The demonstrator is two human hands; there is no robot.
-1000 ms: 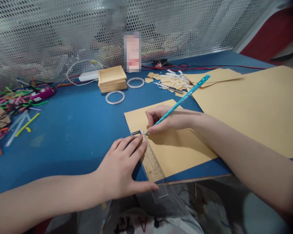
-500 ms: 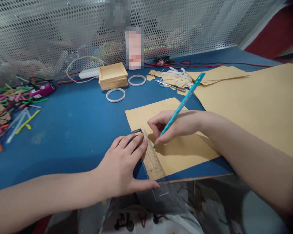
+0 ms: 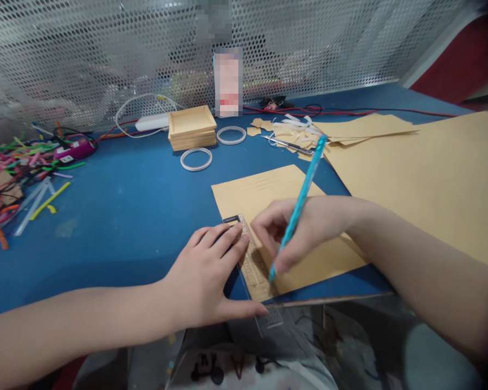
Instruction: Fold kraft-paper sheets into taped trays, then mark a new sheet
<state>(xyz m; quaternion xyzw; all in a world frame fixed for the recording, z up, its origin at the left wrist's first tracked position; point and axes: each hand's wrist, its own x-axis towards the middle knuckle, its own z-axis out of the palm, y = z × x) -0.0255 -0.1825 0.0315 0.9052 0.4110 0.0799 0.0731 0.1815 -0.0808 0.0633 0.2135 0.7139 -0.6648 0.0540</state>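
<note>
My left hand (image 3: 209,273) lies flat with fingers spread, pressing a clear ruler (image 3: 252,268) onto the left edge of a tan paper sheet (image 3: 239,200). The ruler's lower end juts past the table edge. In my right hand (image 3: 305,227) is a turquoise pencil (image 3: 303,197), pinched between thumb and fingers and leaning to the right at the top. Its tip sits beside the ruler's right edge, near the sheet's bottom corner. Several faint lines run across the top of the sheet.
Wooden trays (image 3: 192,134) are stacked at the back, with tape rolls (image 3: 196,159) close by. Paper scraps and a craft knife (image 3: 288,145) lie behind the sheet. Larger tan paper (image 3: 427,184) covers the right side. A purple glue gun (image 3: 75,151) and coloured strips crowd the left.
My right hand has drawn the pencil tip down along the ruler toward the near edge, and the pencil stands steeper. My left hand and the ruler have stayed in place.
</note>
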